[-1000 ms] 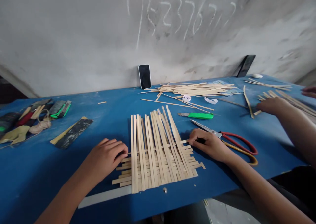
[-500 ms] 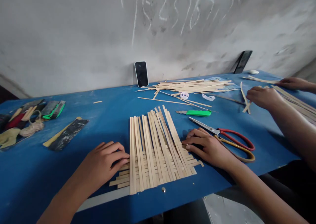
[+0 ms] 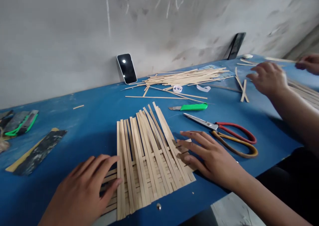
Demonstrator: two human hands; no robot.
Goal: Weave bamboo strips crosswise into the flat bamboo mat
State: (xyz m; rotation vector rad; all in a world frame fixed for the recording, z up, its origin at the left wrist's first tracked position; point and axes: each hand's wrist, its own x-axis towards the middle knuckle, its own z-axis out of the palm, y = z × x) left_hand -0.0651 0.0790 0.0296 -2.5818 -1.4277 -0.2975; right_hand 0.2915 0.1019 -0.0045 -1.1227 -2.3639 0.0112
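Observation:
A partly woven mat of thin bamboo strips (image 3: 147, 163) lies on the blue table in front of me. Its upright strips fan out at the far end, and the cross strips are packed toward the near end. My left hand (image 3: 83, 184) is at the mat's left edge, thumb and fingers apart, fingertips against the outermost upright strip. On the other side, my right hand (image 3: 209, 154) rests with fingers stretched over the ends of the cross strips. Beyond it lie scissors (image 3: 220, 128) with red and tan handles and a green utility knife (image 3: 193, 107).
A pile of loose strips (image 3: 184, 77) lies at the back, near white paper rings (image 3: 177, 88). Phones lean on the wall, one white-edged (image 3: 127, 68). A black-and-yellow scraper-like piece (image 3: 37, 149) lies left. A co-worker's hands (image 3: 267, 78) handle strips at right.
My view has shifted and tilted. Both hands stay at the mat's sides; the left hand's fingers are now spread wider. The co-worker's hands have lifted, one holding a strip.

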